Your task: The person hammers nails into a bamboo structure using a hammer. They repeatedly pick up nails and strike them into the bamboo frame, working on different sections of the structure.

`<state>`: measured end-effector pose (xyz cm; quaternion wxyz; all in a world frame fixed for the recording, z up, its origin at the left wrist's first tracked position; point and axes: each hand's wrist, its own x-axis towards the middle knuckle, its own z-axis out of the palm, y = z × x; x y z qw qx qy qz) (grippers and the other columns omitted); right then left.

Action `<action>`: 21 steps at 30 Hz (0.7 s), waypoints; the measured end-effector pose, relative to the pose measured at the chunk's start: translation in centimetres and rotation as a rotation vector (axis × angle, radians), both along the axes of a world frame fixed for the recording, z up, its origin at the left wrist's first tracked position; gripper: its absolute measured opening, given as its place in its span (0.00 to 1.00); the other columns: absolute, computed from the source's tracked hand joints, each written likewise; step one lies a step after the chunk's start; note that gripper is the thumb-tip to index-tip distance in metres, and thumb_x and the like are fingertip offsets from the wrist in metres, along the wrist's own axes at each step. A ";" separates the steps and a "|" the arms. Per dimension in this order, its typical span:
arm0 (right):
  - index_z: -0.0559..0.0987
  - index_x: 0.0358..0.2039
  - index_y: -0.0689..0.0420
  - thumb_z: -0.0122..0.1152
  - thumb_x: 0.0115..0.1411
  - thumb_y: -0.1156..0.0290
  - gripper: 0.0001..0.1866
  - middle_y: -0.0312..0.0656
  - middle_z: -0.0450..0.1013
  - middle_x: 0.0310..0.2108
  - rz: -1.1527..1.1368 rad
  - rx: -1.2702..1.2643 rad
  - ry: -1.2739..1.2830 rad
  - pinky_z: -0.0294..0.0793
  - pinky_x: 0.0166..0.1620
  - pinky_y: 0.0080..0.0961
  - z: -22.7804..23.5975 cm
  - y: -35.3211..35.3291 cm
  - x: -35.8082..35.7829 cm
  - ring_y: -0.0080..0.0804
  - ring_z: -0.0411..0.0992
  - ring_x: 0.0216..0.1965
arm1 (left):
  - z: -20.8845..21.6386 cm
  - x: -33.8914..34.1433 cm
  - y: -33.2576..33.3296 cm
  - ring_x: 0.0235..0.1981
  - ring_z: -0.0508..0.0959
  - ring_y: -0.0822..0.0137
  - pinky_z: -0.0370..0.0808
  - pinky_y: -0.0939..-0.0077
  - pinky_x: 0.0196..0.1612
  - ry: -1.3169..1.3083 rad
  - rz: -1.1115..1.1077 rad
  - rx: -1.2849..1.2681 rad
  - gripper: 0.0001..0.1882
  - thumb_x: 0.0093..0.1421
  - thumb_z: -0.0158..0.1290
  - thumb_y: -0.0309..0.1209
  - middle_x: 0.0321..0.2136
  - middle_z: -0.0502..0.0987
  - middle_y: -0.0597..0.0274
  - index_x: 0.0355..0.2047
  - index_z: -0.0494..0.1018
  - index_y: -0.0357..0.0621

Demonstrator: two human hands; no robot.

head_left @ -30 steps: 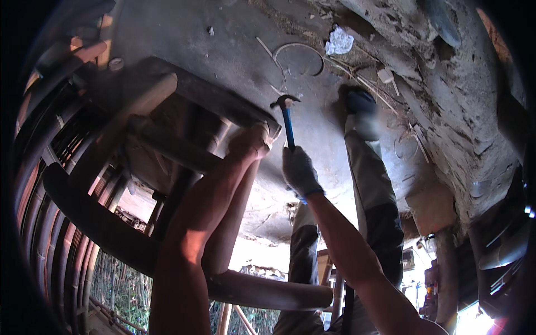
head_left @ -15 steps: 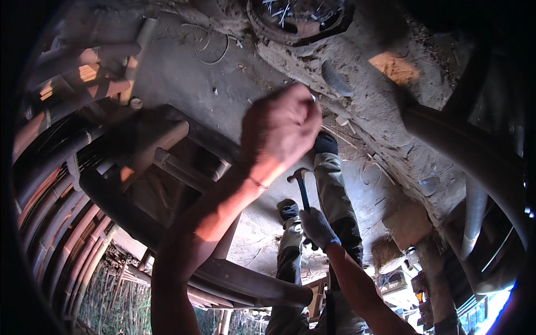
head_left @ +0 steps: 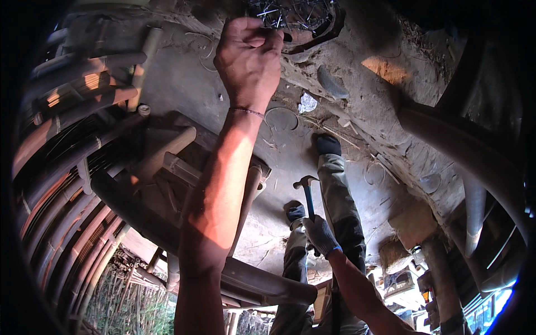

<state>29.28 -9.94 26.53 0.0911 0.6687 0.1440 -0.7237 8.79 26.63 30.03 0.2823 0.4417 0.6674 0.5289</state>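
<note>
At the top, my bare left hand point(head_left: 248, 64) is beside a dark round container point(head_left: 330, 34) holding several thin metal nails point(head_left: 304, 12). Its fingers are curled in against the container's near left edge, and whatever they may hold is hidden. A thin dark band circles that wrist. My right hand point(head_left: 321, 235), in a light grey work glove, grips the handle of a claw hammer point(head_left: 309, 192). The hammer stands head up in front of my legs, its handle dark and blue.
Bamboo poles point(head_left: 72, 223) are stacked along the left. A bamboo bench frame point(head_left: 262, 282) stands beside my legs point(head_left: 338, 190). An earthen ledge point(head_left: 379, 123) runs along the right, near a thick curved pole point(head_left: 463, 142). Crumpled clear plastic point(head_left: 307, 103) lies on the floor.
My left hand has moved up and a little left, from over the floor to the container of nails. The plastic on the floor is now uncovered. My right hand keeps holding the hammer.
</note>
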 end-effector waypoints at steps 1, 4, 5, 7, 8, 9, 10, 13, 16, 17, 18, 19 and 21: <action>0.76 0.31 0.62 0.52 0.64 0.57 0.18 0.37 0.68 0.17 0.005 0.030 0.002 0.69 0.19 0.28 -0.5 -0.4 0.1 0.26 0.68 0.15 | 0.4 0.3 -0.1 0.31 0.82 0.70 0.79 0.76 0.37 0.013 -0.026 -0.012 0.15 0.53 0.65 0.25 0.29 0.83 0.61 0.40 0.74 0.38; 0.73 0.32 0.59 0.52 0.66 0.58 0.16 0.31 0.64 0.16 0.027 0.062 0.017 0.66 0.16 0.23 -1.3 -1.5 0.1 0.20 0.64 0.13 | 2.9 -0.4 0.1 0.31 0.83 0.65 0.79 0.69 0.37 0.642 -0.166 -0.210 0.15 0.62 0.62 0.30 0.32 0.83 0.60 0.44 0.74 0.36; 0.73 0.33 0.59 0.52 0.66 0.58 0.16 0.31 0.64 0.16 0.037 0.043 0.024 0.67 0.16 0.23 -1.4 -1.4 -0.1 0.20 0.64 0.13 | 2.6 -1.4 0.8 0.35 0.82 0.61 0.78 0.64 0.42 0.787 -0.237 -0.180 0.15 0.66 0.56 0.34 0.36 0.81 0.60 0.48 0.74 0.39; 0.74 0.33 0.60 0.52 0.66 0.57 0.17 0.31 0.64 0.16 0.065 0.036 0.021 0.68 0.18 0.23 -1.7 -1.2 -0.3 0.20 0.64 0.14 | 4.8 -0.5 2.0 0.25 0.82 0.60 0.79 0.68 0.32 0.597 -0.166 -0.260 0.05 0.56 0.61 0.29 0.27 0.84 0.57 0.30 0.78 0.42; 0.74 0.33 0.60 0.52 0.66 0.57 0.17 0.31 0.64 0.16 0.086 0.047 0.013 0.69 0.18 0.23 -1.7 -1.0 -0.5 0.20 0.64 0.14 | 4.6 -0.9 2.5 0.25 0.82 0.63 0.78 0.70 0.30 0.486 -0.207 -0.291 0.06 0.56 0.62 0.28 0.25 0.84 0.57 0.29 0.78 0.39; 0.74 0.32 0.60 0.52 0.66 0.57 0.17 0.31 0.65 0.16 0.107 0.058 0.004 0.69 0.19 0.23 -1.6 -0.9 -0.7 0.20 0.64 0.14 | 4.1 -1.1 2.6 0.24 0.81 0.66 0.77 0.72 0.29 0.431 -0.236 -0.254 0.06 0.56 0.62 0.27 0.25 0.83 0.58 0.29 0.78 0.38; 0.75 0.32 0.60 0.52 0.66 0.56 0.17 0.31 0.65 0.17 0.129 0.070 -0.004 0.69 0.19 0.23 -1.5 -0.8 -0.8 0.20 0.64 0.14 | 3.7 -1.4 2.7 0.24 0.81 0.68 0.76 0.74 0.28 0.376 -0.263 -0.217 0.05 0.56 0.62 0.26 0.24 0.83 0.59 0.30 0.78 0.37; 0.75 0.29 0.59 0.52 0.66 0.57 0.17 0.32 0.65 0.16 0.082 0.071 0.019 0.66 0.18 0.23 -2.4 -1.9 -0.8 0.19 0.64 0.14 | 3.2 -2.6 2.2 0.23 0.78 0.75 0.74 0.80 0.26 0.149 -0.361 -0.179 0.04 0.57 0.62 0.24 0.23 0.81 0.63 0.31 0.78 0.35; 0.74 0.28 0.59 0.52 0.65 0.57 0.18 0.32 0.65 0.16 0.046 0.067 0.015 0.65 0.17 0.23 -3.0 -2.6 -0.7 0.19 0.64 0.14 | 5.4 -3.1 1.2 0.21 0.73 0.79 0.67 0.85 0.21 -0.138 -0.406 -0.219 0.04 0.58 0.60 0.21 0.22 0.77 0.69 0.33 0.79 0.33; 0.74 0.28 0.59 0.52 0.65 0.57 0.18 0.32 0.65 0.16 0.048 0.058 0.008 0.65 0.17 0.23 -2.9 -2.4 -0.7 0.19 0.64 0.14 | 6.4 -3.4 0.7 0.22 0.73 0.79 0.68 0.85 0.23 -0.040 -0.377 -0.261 0.03 0.59 0.58 0.22 0.23 0.77 0.69 0.33 0.79 0.34; 0.74 0.28 0.59 0.52 0.65 0.57 0.18 0.32 0.65 0.16 0.051 0.052 0.005 0.65 0.17 0.23 -2.9 -2.0 -0.8 0.20 0.64 0.13 | 7.5 -3.4 0.3 0.23 0.73 0.78 0.68 0.84 0.25 0.062 -0.347 -0.302 0.03 0.60 0.57 0.23 0.23 0.76 0.69 0.32 0.78 0.35; 0.74 0.28 0.60 0.52 0.65 0.56 0.18 0.32 0.65 0.16 0.045 0.066 0.006 0.65 0.17 0.24 -2.7 -1.4 -1.0 0.20 0.64 0.13 | 7.2 -4.0 0.2 0.24 0.74 0.77 0.69 0.84 0.28 -0.083 -0.291 -0.313 0.03 0.61 0.56 0.24 0.24 0.76 0.69 0.32 0.78 0.36; 0.74 0.28 0.60 0.53 0.65 0.57 0.18 0.32 0.65 0.16 0.022 0.064 0.003 0.66 0.17 0.24 -2.5 -0.3 -1.5 0.20 0.64 0.13 | 6.6 -5.5 0.3 0.26 0.74 0.75 0.71 0.82 0.32 -0.369 -0.168 -0.325 0.04 0.62 0.55 0.27 0.24 0.75 0.69 0.32 0.76 0.39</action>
